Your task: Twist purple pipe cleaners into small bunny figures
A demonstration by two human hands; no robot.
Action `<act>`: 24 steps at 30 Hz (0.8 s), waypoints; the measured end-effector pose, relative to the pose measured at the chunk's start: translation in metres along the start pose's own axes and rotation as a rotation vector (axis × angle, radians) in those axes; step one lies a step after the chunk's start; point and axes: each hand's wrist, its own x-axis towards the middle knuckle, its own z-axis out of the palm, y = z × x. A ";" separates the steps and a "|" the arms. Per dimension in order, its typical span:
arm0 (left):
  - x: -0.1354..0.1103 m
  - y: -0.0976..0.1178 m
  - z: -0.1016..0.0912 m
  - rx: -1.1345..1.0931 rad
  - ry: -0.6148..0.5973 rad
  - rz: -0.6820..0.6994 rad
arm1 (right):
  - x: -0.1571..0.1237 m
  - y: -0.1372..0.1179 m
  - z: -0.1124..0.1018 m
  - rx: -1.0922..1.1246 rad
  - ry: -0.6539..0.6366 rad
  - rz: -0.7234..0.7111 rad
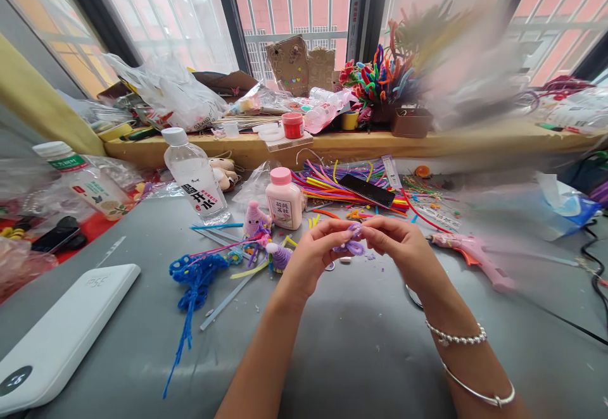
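Between my two hands, just above the grey table, is a small purple fuzzy piece (pixel 355 247) that looks like bent pipe cleaner. My left hand (pixel 319 256) pinches its left side between thumb and fingers. From the right, my right hand (pixel 393 242) pinches the top of the same piece, its fingertips close to those of the left. Left of my hands lie a purple striped figure (pixel 280 257), a pink figure (pixel 256 219) and a tangle of blue fuzzy strands (pixel 194 280). The far side of the purple piece is hidden by my fingers.
A pink glue gun (pixel 479 257) lies to the right with its cord. Behind my hands are a black phone (pixel 367 191) on colourful pipe cleaners (pixel 318 178), a pink-capped bottle (pixel 285 200) and a water bottle (pixel 194 178). A white power bank (pixel 71 330) lies front left.
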 end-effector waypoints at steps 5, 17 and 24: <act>0.000 0.001 0.001 0.003 0.012 -0.003 | 0.000 -0.001 0.001 -0.034 0.007 -0.013; 0.000 0.000 0.000 0.050 0.018 -0.003 | 0.001 0.001 -0.002 -0.058 0.003 -0.037; 0.000 -0.002 -0.001 0.090 0.028 0.018 | -0.001 -0.002 -0.002 -0.035 0.002 -0.024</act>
